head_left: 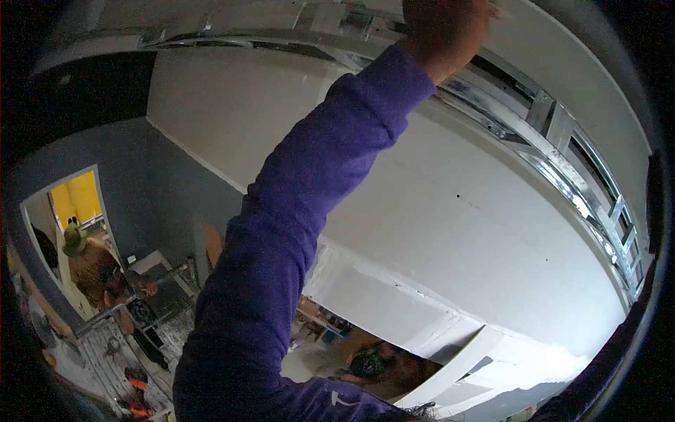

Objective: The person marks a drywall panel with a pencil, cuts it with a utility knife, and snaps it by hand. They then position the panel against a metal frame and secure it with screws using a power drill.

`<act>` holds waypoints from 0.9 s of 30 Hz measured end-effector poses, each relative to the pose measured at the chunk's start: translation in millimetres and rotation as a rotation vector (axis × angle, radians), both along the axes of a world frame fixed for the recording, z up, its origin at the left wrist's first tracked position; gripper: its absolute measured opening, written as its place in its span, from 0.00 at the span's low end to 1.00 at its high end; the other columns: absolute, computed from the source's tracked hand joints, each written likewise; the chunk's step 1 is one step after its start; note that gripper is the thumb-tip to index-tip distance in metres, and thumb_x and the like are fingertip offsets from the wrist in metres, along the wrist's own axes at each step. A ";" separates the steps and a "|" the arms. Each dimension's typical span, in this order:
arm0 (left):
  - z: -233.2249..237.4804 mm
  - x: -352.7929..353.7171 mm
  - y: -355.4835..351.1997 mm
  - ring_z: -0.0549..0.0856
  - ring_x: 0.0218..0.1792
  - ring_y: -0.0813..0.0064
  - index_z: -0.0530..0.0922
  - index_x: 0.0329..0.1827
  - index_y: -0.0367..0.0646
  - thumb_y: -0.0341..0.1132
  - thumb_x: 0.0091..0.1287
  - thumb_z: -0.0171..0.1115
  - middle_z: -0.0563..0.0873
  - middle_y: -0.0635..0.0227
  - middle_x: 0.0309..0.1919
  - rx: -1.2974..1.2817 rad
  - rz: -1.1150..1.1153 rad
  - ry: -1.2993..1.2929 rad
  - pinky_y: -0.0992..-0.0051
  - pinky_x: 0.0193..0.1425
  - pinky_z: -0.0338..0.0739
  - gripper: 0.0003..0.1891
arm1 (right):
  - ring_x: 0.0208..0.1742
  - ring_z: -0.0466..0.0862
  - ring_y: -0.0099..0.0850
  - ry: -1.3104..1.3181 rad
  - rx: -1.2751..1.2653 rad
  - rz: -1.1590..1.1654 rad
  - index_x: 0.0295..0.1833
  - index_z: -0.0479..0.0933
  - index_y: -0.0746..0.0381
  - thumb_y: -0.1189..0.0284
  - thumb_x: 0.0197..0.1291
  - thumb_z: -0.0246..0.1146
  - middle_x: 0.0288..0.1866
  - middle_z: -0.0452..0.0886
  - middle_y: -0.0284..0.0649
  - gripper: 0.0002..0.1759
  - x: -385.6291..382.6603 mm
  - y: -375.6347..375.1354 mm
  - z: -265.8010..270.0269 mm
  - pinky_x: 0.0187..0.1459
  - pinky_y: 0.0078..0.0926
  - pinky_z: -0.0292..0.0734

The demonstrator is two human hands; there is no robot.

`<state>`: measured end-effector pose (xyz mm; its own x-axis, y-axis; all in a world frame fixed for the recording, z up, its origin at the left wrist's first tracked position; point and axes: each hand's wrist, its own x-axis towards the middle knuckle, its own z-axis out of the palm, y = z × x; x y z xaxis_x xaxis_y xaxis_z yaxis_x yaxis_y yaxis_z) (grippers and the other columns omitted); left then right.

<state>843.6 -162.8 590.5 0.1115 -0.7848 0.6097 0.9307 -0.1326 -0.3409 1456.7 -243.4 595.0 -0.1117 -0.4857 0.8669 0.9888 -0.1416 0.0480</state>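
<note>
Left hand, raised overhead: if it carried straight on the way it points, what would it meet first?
The left hand would meet the metal ceiling track first; it seems to be touching it now, though depth is unclear.

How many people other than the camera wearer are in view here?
2. One person in a green hat is by the doorway at lower left; a second person is at bottom centre, seen from above. More may be hidden behind the purple sleeve.

Left arm point(295, 211) stretched overhead, purple-sleeved, left hand point(444, 28) raised highest
</note>
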 end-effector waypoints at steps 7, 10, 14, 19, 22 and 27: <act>0.5 0.0 15.4 0.77 0.55 0.55 0.79 0.53 0.43 0.36 0.54 0.76 0.81 0.59 0.49 -0.032 -0.014 -0.050 0.56 0.62 0.69 0.23 | 0.43 0.84 0.44 0.213 -0.093 -0.134 0.46 0.81 0.61 0.37 0.41 0.76 0.44 0.83 0.43 0.40 -49.5 -6.4 9.9 0.46 0.42 0.79; -6.0 -3.2 32.2 0.77 0.55 0.55 0.79 0.53 0.42 0.35 0.54 0.75 0.81 0.59 0.50 -0.159 -0.005 -0.060 0.56 0.61 0.69 0.23 | 0.43 0.85 0.41 0.239 -0.154 -0.192 0.45 0.84 0.59 0.34 0.39 0.75 0.45 0.84 0.42 0.40 -64.3 13.2 5.7 0.46 0.41 0.79; -8.9 -3.9 44.4 0.77 0.56 0.54 0.80 0.52 0.42 0.35 0.54 0.74 0.81 0.58 0.51 -0.238 -0.009 -0.045 0.56 0.60 0.69 0.22 | 0.43 0.86 0.41 0.095 -0.098 -0.200 0.41 0.87 0.57 0.34 0.39 0.74 0.43 0.86 0.43 0.38 -55.9 39.9 8.8 0.47 0.40 0.79; -6.1 -12.1 53.5 0.80 0.52 0.54 0.81 0.52 0.41 0.32 0.54 0.73 0.84 0.57 0.47 -0.223 -0.053 -0.022 0.56 0.58 0.72 0.21 | 0.56 0.81 0.38 0.039 -0.195 -0.313 0.56 0.82 0.51 0.51 0.56 0.64 0.57 0.80 0.40 0.25 -20.8 56.6 23.4 0.56 0.37 0.76; 9.2 -20.4 88.6 0.84 0.46 0.54 0.82 0.52 0.39 0.27 0.53 0.72 0.87 0.55 0.40 -0.248 -0.178 0.069 0.57 0.53 0.77 0.21 | 0.65 0.78 0.35 -0.186 -0.260 -0.582 0.65 0.77 0.46 0.63 0.67 0.56 0.68 0.76 0.38 0.21 56.7 101.7 40.2 0.63 0.34 0.74; -0.2 -8.7 73.5 0.87 0.48 0.53 0.83 0.48 0.37 0.24 0.54 0.74 0.87 0.53 0.41 -0.563 -0.357 0.083 0.61 0.54 0.80 0.17 | 0.56 0.83 0.38 -0.012 -0.400 -0.475 0.61 0.80 0.51 0.51 0.68 0.60 0.56 0.83 0.38 0.23 -7.8 103.2 16.9 0.54 0.36 0.78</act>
